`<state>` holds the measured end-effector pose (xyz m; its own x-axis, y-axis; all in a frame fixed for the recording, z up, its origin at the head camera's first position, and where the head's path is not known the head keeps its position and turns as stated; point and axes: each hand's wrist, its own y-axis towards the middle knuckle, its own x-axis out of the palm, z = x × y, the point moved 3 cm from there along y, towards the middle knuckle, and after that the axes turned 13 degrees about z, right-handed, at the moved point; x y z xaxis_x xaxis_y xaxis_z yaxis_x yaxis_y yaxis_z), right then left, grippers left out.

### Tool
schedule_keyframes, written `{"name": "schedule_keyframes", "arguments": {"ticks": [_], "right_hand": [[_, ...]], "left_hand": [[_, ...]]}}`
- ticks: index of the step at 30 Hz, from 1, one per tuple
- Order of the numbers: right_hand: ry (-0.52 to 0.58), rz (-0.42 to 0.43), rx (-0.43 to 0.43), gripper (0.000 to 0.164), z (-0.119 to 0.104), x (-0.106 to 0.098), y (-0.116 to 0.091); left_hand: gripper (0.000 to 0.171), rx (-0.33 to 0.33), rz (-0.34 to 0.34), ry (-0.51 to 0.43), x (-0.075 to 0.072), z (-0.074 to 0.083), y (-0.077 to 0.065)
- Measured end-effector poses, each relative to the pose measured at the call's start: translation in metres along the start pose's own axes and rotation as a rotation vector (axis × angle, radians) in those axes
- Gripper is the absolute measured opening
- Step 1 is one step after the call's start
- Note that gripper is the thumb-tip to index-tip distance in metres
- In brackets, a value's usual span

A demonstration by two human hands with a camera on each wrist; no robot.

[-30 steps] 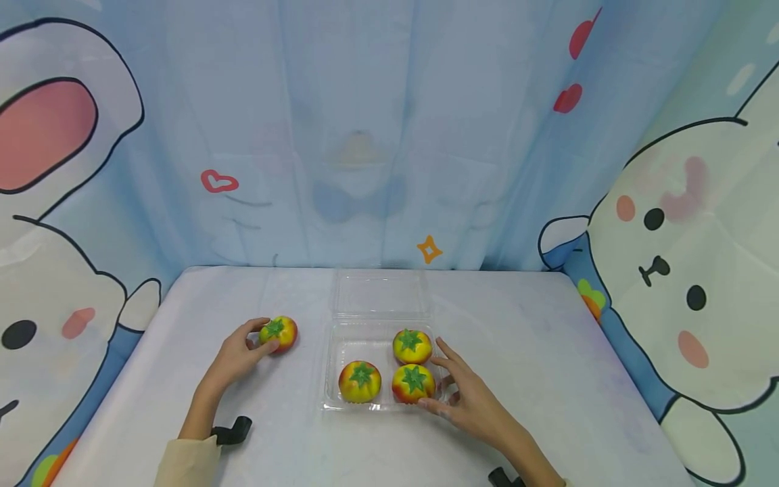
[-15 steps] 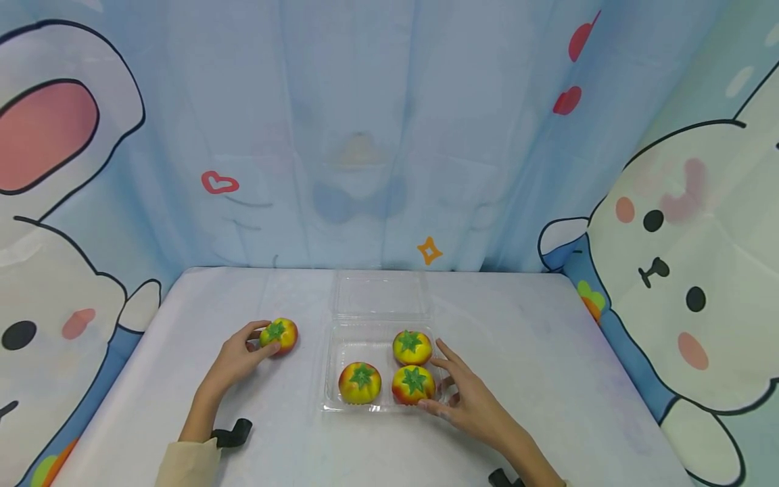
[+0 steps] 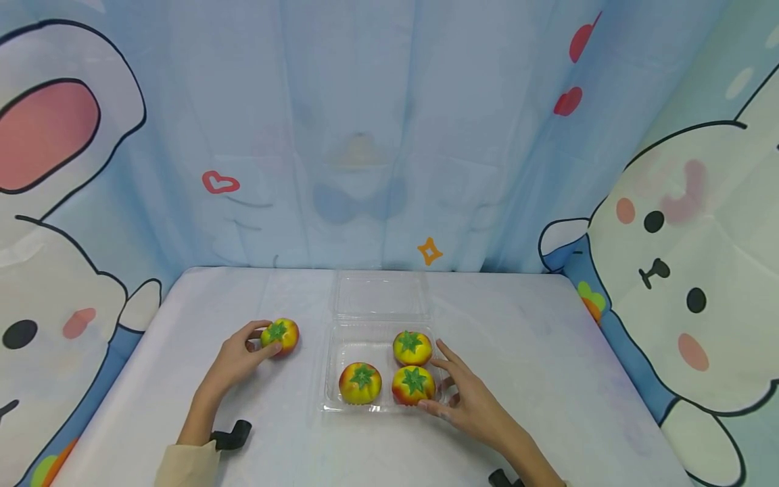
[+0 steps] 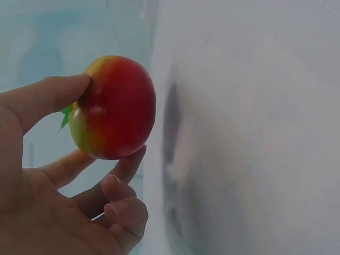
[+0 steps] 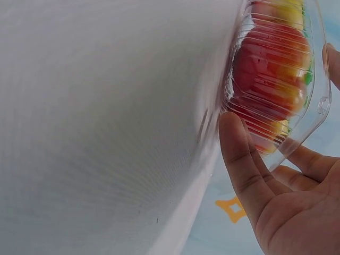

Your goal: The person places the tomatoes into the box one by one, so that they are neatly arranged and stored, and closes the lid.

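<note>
Pinching a red-and-yellow fruit (image 3: 286, 335) between thumb and fingers, the left hand (image 3: 237, 358) sits to the left on my feed, that fruit just over the white bench (image 3: 292, 439). Next I see the clear box (image 3: 353, 343), lid (image 3: 381, 295) laid open behind, with a front-left fruit (image 3: 360, 383), a back-right fruit (image 3: 412, 348) and a front-right fruit (image 3: 413, 385) inside. Thumb and fingers of the right hand (image 3: 468, 400) clasp its front right corner. Further right, I make out a printed cartoon animal (image 3: 724, 284).
</note>
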<state>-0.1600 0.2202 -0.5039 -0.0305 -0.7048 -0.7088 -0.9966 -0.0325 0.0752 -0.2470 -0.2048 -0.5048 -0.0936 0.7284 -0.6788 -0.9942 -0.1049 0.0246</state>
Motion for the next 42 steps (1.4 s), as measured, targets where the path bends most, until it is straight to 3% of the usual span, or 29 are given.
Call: {"name": "schedule_keyframes", "arguments": {"ticks": [7,20,27,35,42], "right_hand": [[-0.008,0.006,0.000,0.082,0.000,0.000,0.000],[-0.025,0.007,-0.007,0.083,-0.002,-0.001,0.000],[-0.017,0.008,0.003,0.082,-0.002,0.000,0.001],[-0.016,0.007,0.007,0.083,-0.001,0.000,0.000],[-0.011,0.007,0.006,0.084,-0.001,0.000,0.000]], "left_hand": [[0.064,0.056,0.005,-0.026,-0.003,0.017,-0.003],[0.059,0.223,-0.034,-0.104,0.001,0.066,-0.015],[0.057,0.286,-0.088,-0.130,0.014,0.084,-0.019],[0.055,0.319,-0.152,-0.133,0.039,0.098,-0.020],[0.054,0.328,-0.144,-0.093,0.055,0.102,-0.019]]}}
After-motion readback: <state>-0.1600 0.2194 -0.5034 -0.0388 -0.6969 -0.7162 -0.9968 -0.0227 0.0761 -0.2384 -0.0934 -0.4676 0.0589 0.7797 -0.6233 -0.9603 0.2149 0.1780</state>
